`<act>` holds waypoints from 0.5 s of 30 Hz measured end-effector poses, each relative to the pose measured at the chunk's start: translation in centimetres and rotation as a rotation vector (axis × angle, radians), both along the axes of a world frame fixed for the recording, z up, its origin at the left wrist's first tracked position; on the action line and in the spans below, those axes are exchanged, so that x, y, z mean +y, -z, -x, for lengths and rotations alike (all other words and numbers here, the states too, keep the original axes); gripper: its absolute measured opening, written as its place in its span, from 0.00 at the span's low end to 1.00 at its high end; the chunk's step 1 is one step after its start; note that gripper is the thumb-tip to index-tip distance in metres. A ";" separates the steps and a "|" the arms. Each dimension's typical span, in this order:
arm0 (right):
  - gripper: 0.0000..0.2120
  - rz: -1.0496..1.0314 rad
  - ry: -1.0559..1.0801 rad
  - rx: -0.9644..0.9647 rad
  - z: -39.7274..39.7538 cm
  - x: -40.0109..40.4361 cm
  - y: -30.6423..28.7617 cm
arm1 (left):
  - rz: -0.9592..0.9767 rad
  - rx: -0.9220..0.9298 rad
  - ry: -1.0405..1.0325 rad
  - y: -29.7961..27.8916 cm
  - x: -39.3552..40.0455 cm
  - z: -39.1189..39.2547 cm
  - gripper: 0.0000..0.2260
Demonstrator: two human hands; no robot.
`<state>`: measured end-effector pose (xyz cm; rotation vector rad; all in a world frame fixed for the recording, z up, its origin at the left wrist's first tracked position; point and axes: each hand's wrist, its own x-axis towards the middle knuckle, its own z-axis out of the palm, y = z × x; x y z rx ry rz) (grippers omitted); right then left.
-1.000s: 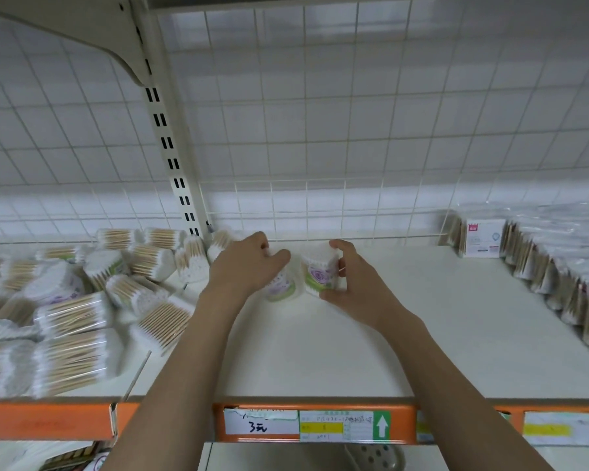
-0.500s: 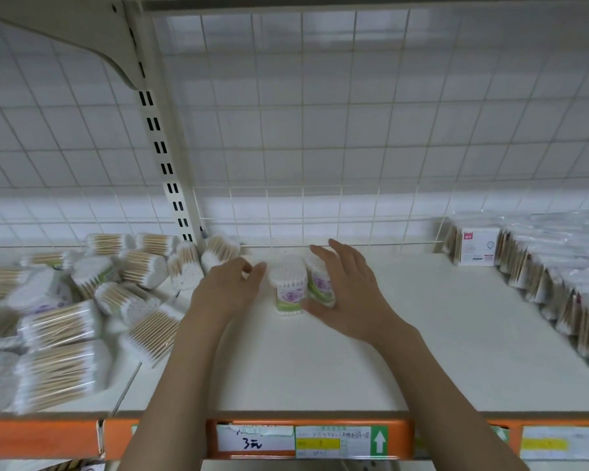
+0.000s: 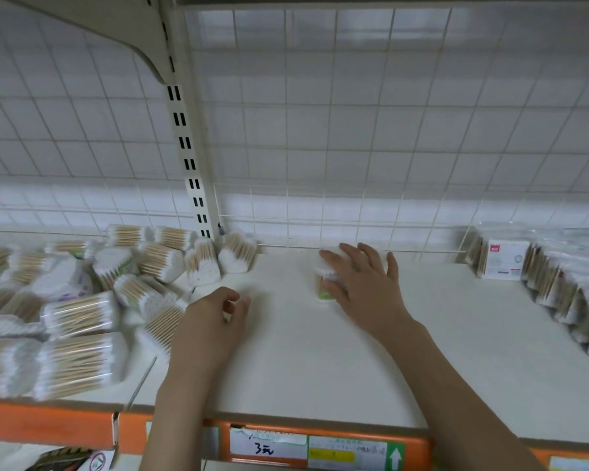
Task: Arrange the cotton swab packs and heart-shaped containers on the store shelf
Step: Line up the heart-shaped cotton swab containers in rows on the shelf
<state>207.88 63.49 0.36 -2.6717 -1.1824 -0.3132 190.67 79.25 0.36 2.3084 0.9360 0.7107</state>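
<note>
Heart-shaped containers [image 3: 323, 287] of cotton swabs stand at the back middle of the white shelf [image 3: 303, 362]. My right hand [image 3: 361, 278] lies draped over them with fingers spread, hiding most of them. My left hand [image 3: 215, 321] hovers low over the shelf to their left, fingers loosely curled, with nothing in it. Just left of that hand lies a loose pile of cotton swab packs [image 3: 79, 314]. Two more heart-shaped packs [image 3: 237, 256] lean at the pile's back right.
A row of flat swab packs [image 3: 558, 283], fronted by a white box with a red label [image 3: 502, 263], fills the right side. A slotted upright [image 3: 187, 147] and a wire grid [image 3: 354, 130] close the back. An orange price strip [image 3: 320, 450] runs along the front edge.
My right hand has slid the containers to the right and back, now covering them. My left hand has let go of them and drawn back toward the front left.
</note>
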 end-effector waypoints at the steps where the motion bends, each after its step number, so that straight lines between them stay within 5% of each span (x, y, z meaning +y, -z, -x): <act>1: 0.24 -0.001 0.023 0.011 -0.8 -0.6 -0.1 | 0.003 0.006 0.005 0.0 -0.2 -0.2 0.10; 15: 0.23 0.026 0.201 0.022 -9.3 -5.7 -0.8 | 0.028 0.004 0.010 -0.3 -4.5 -3.2 0.09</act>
